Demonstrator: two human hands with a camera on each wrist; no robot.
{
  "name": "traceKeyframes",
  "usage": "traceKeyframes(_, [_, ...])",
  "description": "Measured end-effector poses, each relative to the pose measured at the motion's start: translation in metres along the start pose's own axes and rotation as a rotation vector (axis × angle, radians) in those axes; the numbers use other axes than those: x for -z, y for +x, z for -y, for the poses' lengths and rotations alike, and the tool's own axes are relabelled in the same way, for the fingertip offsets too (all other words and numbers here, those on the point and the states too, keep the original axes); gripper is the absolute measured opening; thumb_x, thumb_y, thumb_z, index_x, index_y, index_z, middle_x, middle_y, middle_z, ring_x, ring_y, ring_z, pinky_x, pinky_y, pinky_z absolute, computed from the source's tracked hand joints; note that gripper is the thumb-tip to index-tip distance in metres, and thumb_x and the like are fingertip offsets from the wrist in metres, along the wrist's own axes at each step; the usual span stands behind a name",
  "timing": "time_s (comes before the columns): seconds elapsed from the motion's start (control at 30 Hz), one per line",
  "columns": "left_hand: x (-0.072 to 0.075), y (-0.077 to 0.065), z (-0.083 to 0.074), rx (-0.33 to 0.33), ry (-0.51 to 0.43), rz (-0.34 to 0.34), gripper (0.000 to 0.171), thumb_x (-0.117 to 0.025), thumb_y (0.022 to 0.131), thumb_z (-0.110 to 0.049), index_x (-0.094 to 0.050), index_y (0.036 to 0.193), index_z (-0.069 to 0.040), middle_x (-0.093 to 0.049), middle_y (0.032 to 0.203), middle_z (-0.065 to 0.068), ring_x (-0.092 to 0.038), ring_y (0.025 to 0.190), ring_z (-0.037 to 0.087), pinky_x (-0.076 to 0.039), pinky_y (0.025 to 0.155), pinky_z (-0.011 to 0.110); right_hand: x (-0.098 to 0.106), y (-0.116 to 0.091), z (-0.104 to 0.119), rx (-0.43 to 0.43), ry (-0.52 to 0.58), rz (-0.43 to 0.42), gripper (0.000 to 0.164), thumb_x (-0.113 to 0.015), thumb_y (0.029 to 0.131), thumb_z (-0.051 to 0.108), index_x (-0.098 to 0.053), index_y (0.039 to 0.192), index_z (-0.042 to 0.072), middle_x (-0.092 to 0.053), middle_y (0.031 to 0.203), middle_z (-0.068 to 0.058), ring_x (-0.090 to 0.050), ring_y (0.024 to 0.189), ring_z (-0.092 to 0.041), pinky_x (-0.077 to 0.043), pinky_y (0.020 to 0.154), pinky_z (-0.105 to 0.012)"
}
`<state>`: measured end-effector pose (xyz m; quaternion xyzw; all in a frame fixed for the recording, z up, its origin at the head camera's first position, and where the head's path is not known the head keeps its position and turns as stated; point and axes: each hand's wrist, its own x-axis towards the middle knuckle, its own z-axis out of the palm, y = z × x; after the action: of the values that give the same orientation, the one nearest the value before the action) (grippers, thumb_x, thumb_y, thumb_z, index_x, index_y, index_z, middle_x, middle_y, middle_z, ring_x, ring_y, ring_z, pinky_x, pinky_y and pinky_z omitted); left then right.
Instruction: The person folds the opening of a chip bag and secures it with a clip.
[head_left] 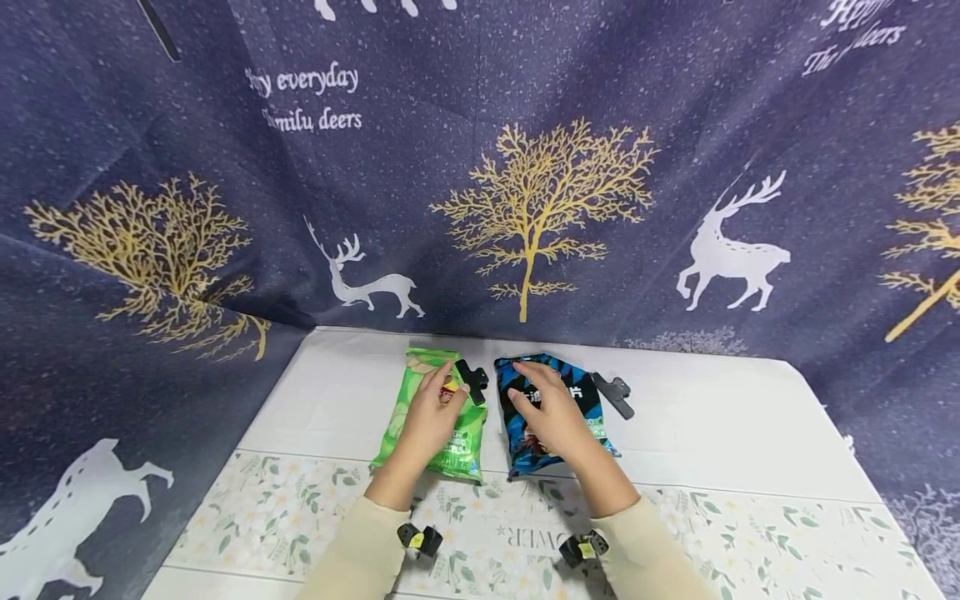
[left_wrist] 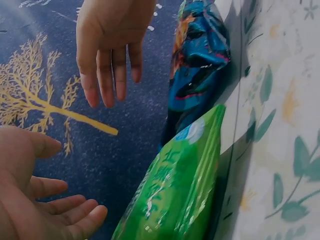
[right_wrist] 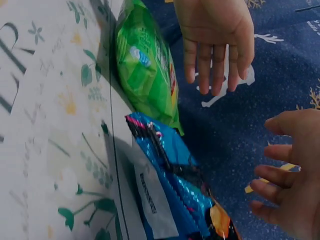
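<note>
A green chip bag (head_left: 462,446) lies on the table, and a blue-and-black snack bag (head_left: 519,446) lies to its right with a narrow gap between. Over the green bag is my left hand (head_left: 432,414), its fingers spread and holding nothing. My right hand (head_left: 557,418) hovers above the blue-and-black bag, also empty, fingers extended. Both wrist views show the hands raised off the bags: the left hand (left_wrist: 37,195) beside the green bag (left_wrist: 175,185), the right hand (right_wrist: 292,175) beside the blue bag (right_wrist: 175,170). A black bag clip (head_left: 472,382) sits at the green bag's upper right edge.
Another black clip (head_left: 613,395) lies just right of the blue-and-black bag. A white cloth with a floral band (head_left: 750,533) covers the table. Behind it hangs a dark blue curtain (head_left: 465,167) printed with deer and golden trees, close to the table's back edge.
</note>
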<state>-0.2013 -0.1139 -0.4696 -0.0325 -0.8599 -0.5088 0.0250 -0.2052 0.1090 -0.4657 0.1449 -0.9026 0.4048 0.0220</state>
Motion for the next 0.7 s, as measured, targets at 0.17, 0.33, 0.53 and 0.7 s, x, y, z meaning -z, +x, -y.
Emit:
traceKeyframes(0.17, [-0.009,0.000,-0.001,-0.001,-0.005,0.027,0.060,-0.057,0.103,-0.035,-0.038,0.157,-0.017,-0.046,0.151,0.018,-0.063,0.110,0.026,-0.055,0.084,0.038,0.000,0.000,-0.006,-0.006,-0.025,-0.021,0.055,-0.055,0.104,0.040,-0.046,0.153,0.017,-0.040,0.158,-0.012,-0.044,0.143,-0.037,-0.041,0.111,-0.061])
traceKeyframes(0.33, [-0.018,0.000,0.001,0.002,-0.013,0.056,0.061,-0.055,0.104,-0.036,-0.036,0.158,-0.014,-0.044,0.153,0.015,-0.063,0.110,0.024,-0.054,0.085,0.038,0.001,-0.001,-0.011,-0.020,-0.044,-0.046,0.053,-0.055,0.104,0.039,-0.048,0.151,0.017,-0.041,0.157,-0.013,-0.043,0.144,-0.038,-0.041,0.111,-0.061])
traceKeyframes(0.53, [-0.027,0.000,0.001,-0.004,-0.020,0.075,0.059,-0.055,0.104,-0.036,-0.038,0.157,-0.015,-0.046,0.152,0.016,-0.063,0.119,0.030,-0.056,0.094,0.045,0.007,-0.001,-0.014,-0.055,-0.044,-0.068,0.052,-0.056,0.103,0.035,-0.050,0.150,0.014,-0.042,0.156,-0.016,-0.041,0.145,-0.040,-0.039,0.114,-0.060])
traceKeyframes(0.7, [-0.033,0.000,-0.002,-0.008,-0.017,0.084,0.058,-0.055,0.104,-0.034,-0.039,0.156,-0.016,-0.044,0.154,0.015,-0.062,0.122,0.037,-0.053,0.100,0.050,0.010,-0.001,-0.021,-0.089,-0.050,-0.074,0.052,-0.057,0.102,0.033,-0.050,0.149,0.011,-0.042,0.156,-0.017,-0.038,0.146,-0.041,-0.037,0.115,-0.061])
